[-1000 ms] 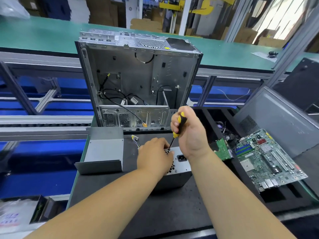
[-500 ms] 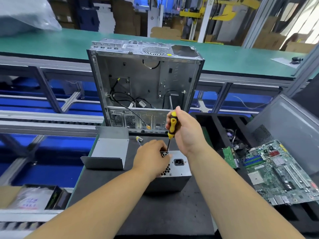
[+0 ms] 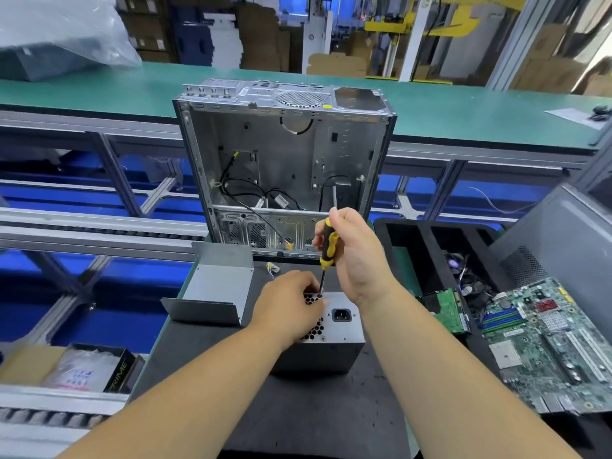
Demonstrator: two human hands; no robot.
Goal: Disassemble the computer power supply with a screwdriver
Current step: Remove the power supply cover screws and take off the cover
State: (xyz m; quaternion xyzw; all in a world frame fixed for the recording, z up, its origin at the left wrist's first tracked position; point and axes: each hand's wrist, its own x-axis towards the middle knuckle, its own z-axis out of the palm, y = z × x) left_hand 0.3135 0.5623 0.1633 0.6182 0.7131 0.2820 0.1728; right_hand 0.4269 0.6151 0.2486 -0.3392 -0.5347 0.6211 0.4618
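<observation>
Left hand [image 3: 291, 304] lies curled over the top of the power supply [image 3: 326, 339], fingers gripping its perforated face beside the screwdriver tip. Far left, a box with a plastic bag [image 3: 74, 367] sits at the edge of the bench. Next comes a bent grey metal cover [image 3: 215, 293], just beside the power supply on the black mat [image 3: 298, 415]. Behind both stands an open computer case [image 3: 284, 167], upright, loose black cables inside. Right hand [image 3: 356, 253] grasps the yellow-and-black screwdriver [image 3: 328, 248], its shaft angled down onto the power supply's top face. Farther right, a black foam tray [image 3: 410, 246] holds a small green circuit board [image 3: 448, 309], and a large motherboard [image 3: 543, 346] lies near the right edge.
</observation>
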